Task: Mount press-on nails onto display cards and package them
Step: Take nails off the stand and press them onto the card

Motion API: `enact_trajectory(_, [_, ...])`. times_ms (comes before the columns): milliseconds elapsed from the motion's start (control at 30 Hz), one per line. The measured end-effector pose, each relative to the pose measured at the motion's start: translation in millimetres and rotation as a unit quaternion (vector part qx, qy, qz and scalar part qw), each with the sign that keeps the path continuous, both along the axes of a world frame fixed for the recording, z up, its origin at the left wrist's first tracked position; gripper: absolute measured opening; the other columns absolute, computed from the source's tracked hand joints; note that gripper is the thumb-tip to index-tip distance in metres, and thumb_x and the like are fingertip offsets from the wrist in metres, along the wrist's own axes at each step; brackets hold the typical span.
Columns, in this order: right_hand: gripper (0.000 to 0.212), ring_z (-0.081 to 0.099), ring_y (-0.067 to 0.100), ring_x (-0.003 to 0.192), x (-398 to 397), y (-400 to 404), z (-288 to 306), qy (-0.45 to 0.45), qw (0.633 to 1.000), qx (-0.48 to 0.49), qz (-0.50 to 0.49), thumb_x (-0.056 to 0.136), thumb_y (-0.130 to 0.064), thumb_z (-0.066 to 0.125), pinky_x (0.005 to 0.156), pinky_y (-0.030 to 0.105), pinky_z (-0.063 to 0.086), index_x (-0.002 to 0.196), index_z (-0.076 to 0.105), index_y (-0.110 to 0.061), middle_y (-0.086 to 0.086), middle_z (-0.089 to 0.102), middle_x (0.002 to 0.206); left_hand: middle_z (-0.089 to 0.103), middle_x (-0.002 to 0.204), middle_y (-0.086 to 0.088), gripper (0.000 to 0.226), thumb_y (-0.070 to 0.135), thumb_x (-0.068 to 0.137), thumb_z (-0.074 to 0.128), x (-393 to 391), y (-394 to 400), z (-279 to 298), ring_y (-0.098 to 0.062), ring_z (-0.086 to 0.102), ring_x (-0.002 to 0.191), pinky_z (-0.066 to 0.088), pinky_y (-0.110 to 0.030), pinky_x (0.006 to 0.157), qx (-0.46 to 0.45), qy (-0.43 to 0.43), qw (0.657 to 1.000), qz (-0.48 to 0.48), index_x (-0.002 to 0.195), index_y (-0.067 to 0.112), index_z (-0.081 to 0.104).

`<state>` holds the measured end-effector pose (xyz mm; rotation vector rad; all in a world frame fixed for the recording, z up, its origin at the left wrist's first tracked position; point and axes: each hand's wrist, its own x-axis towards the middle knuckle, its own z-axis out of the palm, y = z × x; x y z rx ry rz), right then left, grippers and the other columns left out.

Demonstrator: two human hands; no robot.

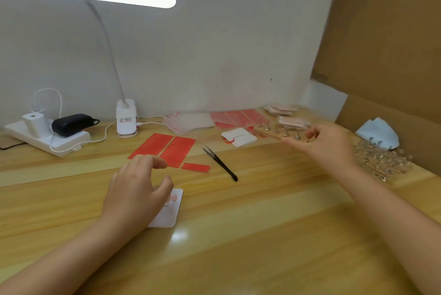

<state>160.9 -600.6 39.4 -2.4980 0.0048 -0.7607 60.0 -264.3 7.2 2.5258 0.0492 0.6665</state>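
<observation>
A white display card (170,211) with small red marks lies on the wooden desk (238,235), partly hidden under my left hand (136,192). That hand's fingers are loosely bent over the card; contact is unclear. My right hand (327,144) is stretched toward the back right and pinches the end of a thin wooden strip (269,132) that carries several small nail stands. Red adhesive-tab sheets (164,148) and a cut-off red piece (195,167) lie just beyond my left hand. Black tweezers (219,163) lie between my hands.
Blank white cards (238,137), clear bags (191,121), more red sheets (238,116) and packed pink cards (293,121) sit at the back. A heap of metal stands (379,162) and blue cloth (377,134) lie right. Lamp base (126,121), power strip (47,138), cardboard (381,44).
</observation>
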Motion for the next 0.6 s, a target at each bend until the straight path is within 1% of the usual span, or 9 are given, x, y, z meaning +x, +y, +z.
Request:
enact_trajectory(67, [0.058,0.048,0.021,0.076,1,-24,-3,-0.033,0.995,-0.081,-0.049,0.063,-0.065,0.071,0.067,0.037,0.042,0.054,0.058,-0.010,0.001,0.056,0.063,0.056,0.099,0.006,0.015,0.020,0.082,0.065,3,-12,2,-0.022,0.053,0.097,0.039,-0.038,0.081,0.005,0.001,1.000,-0.016,0.095,0.023,0.059])
enact_trajectory(100, [0.060,0.048,0.023,0.074,3,-36,-4,-0.042,0.990,-0.115,-0.072,0.064,-0.065,0.071,0.066,0.036,0.040,0.048,0.056,-0.009,0.002,0.054,0.058,0.056,0.098,0.006,0.014,0.020,0.082,0.065,5,-18,4,-0.022,0.053,0.097,0.039,-0.038,0.083,0.007,0.001,1.000,-0.023,0.095,0.023,0.059])
enact_trajectory(200, [0.069,0.049,0.028,0.058,18,-71,1,-0.018,0.981,-0.126,-0.147,0.068,-0.067,0.067,0.060,0.034,0.037,0.042,0.049,-0.006,0.008,0.048,0.047,0.053,0.096,0.009,0.013,0.023,0.083,0.063,11,-44,7,-0.018,0.051,0.096,0.038,-0.036,0.085,-0.018,-0.013,0.998,-0.057,0.093,0.026,0.057])
enact_trajectory(233, [0.070,0.049,0.028,0.059,25,-83,3,0.003,0.975,-0.127,-0.180,0.069,-0.069,0.065,0.059,0.033,0.037,0.046,0.054,-0.004,0.010,0.052,0.051,0.053,0.094,0.011,0.012,0.023,0.083,0.063,13,-56,9,-0.016,0.050,0.095,0.038,-0.035,0.084,-0.030,-0.018,0.997,-0.072,0.092,0.028,0.056])
enact_trajectory(300, [0.071,0.054,0.030,0.079,38,-104,7,0.058,0.960,-0.125,-0.242,0.071,-0.073,0.062,0.063,0.033,0.041,0.059,0.062,-0.003,0.013,0.061,0.068,0.052,0.090,0.016,0.012,0.025,0.083,0.061,19,-84,10,-0.013,0.049,0.091,0.035,-0.032,0.080,-0.055,-0.015,0.993,-0.102,0.088,0.032,0.053])
enact_trajectory(367, [0.072,0.054,0.033,0.096,50,-119,9,0.096,0.951,-0.106,-0.273,0.070,-0.075,0.062,0.066,0.034,0.042,0.059,0.057,-0.004,0.012,0.059,0.069,0.052,0.086,0.021,0.010,0.028,0.082,0.058,27,-114,11,-0.010,0.049,0.088,0.035,-0.030,0.077,-0.095,0.019,0.987,-0.130,0.082,0.036,0.052])
enact_trajectory(433, [0.071,0.055,0.034,0.101,61,-128,11,0.117,0.948,-0.078,-0.286,0.068,-0.075,0.064,0.067,0.036,0.045,0.057,0.051,-0.005,0.012,0.059,0.070,0.056,0.085,0.020,0.006,0.030,0.083,0.054,37,-139,10,-0.009,0.052,0.085,0.038,-0.029,0.072,-0.117,0.069,0.980,-0.147,0.078,0.033,0.057])
enact_trajectory(500, [0.068,0.057,0.036,0.104,72,-135,13,0.129,0.946,-0.056,-0.292,0.068,-0.073,0.067,0.073,0.037,0.048,0.061,0.053,-0.006,0.015,0.065,0.081,0.059,0.086,0.017,0.010,0.032,0.084,0.052,45,-156,5,-0.009,0.055,0.084,0.043,-0.029,0.070,-0.127,0.106,0.974,-0.158,0.081,0.032,0.061])
enact_trajectory(600, [0.066,0.059,0.036,0.100,88,-142,14,0.140,0.946,-0.034,-0.289,0.067,-0.070,0.069,0.076,0.038,0.051,0.068,0.058,-0.005,0.016,0.068,0.088,0.059,0.085,0.018,0.011,0.034,0.087,0.051,49,-165,-6,-0.008,0.053,0.088,0.045,-0.029,0.080,-0.089,0.103,0.976,-0.169,0.084,0.032,0.062])
